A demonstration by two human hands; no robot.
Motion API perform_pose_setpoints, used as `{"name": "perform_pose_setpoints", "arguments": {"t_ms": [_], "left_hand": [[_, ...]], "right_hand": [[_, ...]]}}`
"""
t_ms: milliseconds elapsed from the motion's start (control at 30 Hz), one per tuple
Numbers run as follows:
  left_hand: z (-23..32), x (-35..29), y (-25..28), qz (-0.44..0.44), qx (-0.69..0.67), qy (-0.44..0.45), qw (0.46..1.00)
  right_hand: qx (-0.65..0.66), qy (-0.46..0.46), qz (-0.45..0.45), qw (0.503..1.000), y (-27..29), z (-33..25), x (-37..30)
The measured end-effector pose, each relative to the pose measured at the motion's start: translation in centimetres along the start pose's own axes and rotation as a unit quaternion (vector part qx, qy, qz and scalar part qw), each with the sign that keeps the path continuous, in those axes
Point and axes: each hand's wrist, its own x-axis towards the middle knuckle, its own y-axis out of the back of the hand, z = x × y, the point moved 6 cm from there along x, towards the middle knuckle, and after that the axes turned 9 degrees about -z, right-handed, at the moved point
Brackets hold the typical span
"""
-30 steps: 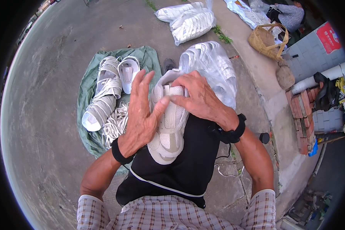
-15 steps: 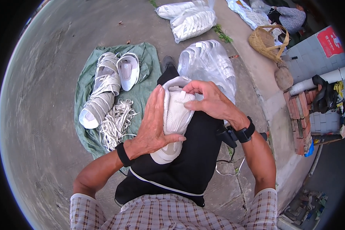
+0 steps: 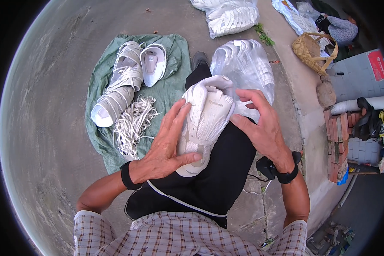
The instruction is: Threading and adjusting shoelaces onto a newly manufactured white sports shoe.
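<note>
A white mesh sneaker (image 3: 211,121) without a lace rests on my lap, toe toward me, its tongue standing up in the opening. My left hand (image 3: 162,147) holds it from the left side, fingers stretched along the upper and thumb over the toe. Just right of the collar is my right hand (image 3: 266,130), fingers apart and nothing in them. On a green cloth to the left lies a heap of loose white laces (image 3: 134,123). Beyond it are a stack of nested shoe uppers (image 3: 123,77) and a single upper (image 3: 153,66).
A clear plastic bag of white shoe parts (image 3: 243,64) stands beyond my right knee, with more bags (image 3: 232,21) farther off. At the right are a wicker basket (image 3: 309,53), stacked bricks (image 3: 337,147) and a white pipe (image 3: 362,104). Another person (image 3: 343,30) sits at the far right.
My right hand has let go of the sneaker's tongue and moved off to the right, its fingers spreading. The sneaker has turned slightly under my left hand. The whole view has shifted a little.
</note>
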Motion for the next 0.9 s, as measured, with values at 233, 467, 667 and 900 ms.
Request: {"name": "perform_pose_setpoints", "arguments": {"t_ms": [233,467,667,900], "left_hand": [[-23.8,-10.1,0.7,0.116,-0.26,0.354,0.891],[-35.2,-14.0,-5.9,-0.028,0.146,0.344,0.927],[-36.4,-11.5,-9.5,-0.092,0.285,0.362,0.882],[-34.0,-11.5,-7.2,-0.006,0.185,0.313,0.931]], "right_hand": [[-0.058,-0.041,0.068,0.995,-2.6,4.3,-6.9],[-0.063,-0.041,0.111,0.991,-3.3,5.5,-6.8],[-0.07,-0.033,0.118,0.99,-3.5,5.3,-6.3],[-0.071,-0.03,0.136,0.988,-3.6,5.7,-6.7]]}}
